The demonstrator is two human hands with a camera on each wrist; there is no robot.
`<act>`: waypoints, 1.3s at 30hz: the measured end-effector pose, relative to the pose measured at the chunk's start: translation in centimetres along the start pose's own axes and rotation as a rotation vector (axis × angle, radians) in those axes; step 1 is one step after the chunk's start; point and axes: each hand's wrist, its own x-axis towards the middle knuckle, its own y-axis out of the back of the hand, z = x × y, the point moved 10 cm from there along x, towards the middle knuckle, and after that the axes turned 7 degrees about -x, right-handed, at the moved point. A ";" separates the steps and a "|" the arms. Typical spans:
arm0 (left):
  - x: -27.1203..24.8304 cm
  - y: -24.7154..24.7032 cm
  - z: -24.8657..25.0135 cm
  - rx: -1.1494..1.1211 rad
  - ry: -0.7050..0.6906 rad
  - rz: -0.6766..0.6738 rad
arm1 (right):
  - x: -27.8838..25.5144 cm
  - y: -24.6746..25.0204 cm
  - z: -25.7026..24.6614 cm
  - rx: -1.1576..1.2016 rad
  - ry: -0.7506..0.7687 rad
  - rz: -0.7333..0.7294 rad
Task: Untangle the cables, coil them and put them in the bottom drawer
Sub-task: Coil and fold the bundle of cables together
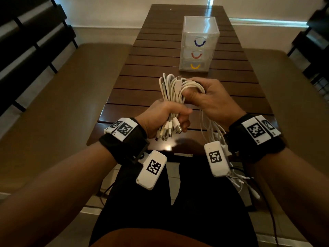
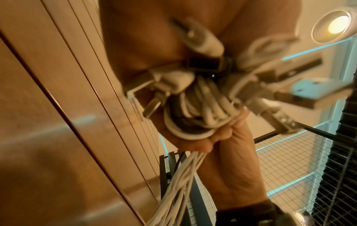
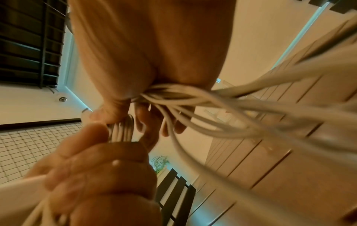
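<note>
A thick bundle of white cables [image 1: 173,90] is held above the near end of the wooden table [image 1: 142,82]. My left hand [image 1: 165,118] grips the bundle low down in a fist, and several USB plugs [image 1: 169,130] stick out below it. My right hand [image 1: 208,97] grips the looped upper part of the cables, and loose cable ends [image 1: 213,129] hang from it toward my lap. In the left wrist view the plugs [image 2: 204,65] and cable loops [image 2: 197,110] crowd the palm. The right wrist view shows the cables [image 3: 193,110] fanning out from the fist.
A clear plastic three-drawer unit [image 1: 200,45] stands farther back on the table, all drawers shut: blue handle on top, red in the middle, yellow handle [image 1: 195,66] at the bottom. Benches flank the table on both sides. Dark chairs stand at the far left and right.
</note>
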 end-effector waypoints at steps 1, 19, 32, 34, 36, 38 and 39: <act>0.1 -0.1 0.1 0.002 -0.001 -0.010 | 0.0 -0.1 -0.1 -0.031 0.000 -0.013; -0.6 -3.1 -0.7 -0.124 0.105 -0.354 | 0.2 -2.6 -2.5 -0.225 0.023 -0.099; -1.0 -3.1 -1.3 0.048 0.124 -0.331 | 1.1 -3.3 -3.0 0.050 -0.079 -0.136; -1.3 -3.1 -1.4 0.103 0.140 -0.344 | 1.1 -4.0 -2.8 0.140 -0.108 -0.174; -1.3 -2.9 -1.5 0.127 0.153 -0.353 | 0.9 -4.1 -3.0 0.163 -0.097 -0.153; -1.2 -3.0 -1.4 0.129 0.155 -0.371 | 0.8 -4.0 -3.3 0.193 -0.081 -0.088; -1.1 -3.1 -1.5 0.123 0.162 -0.389 | 0.7 -3.8 -3.3 0.205 -0.073 -0.045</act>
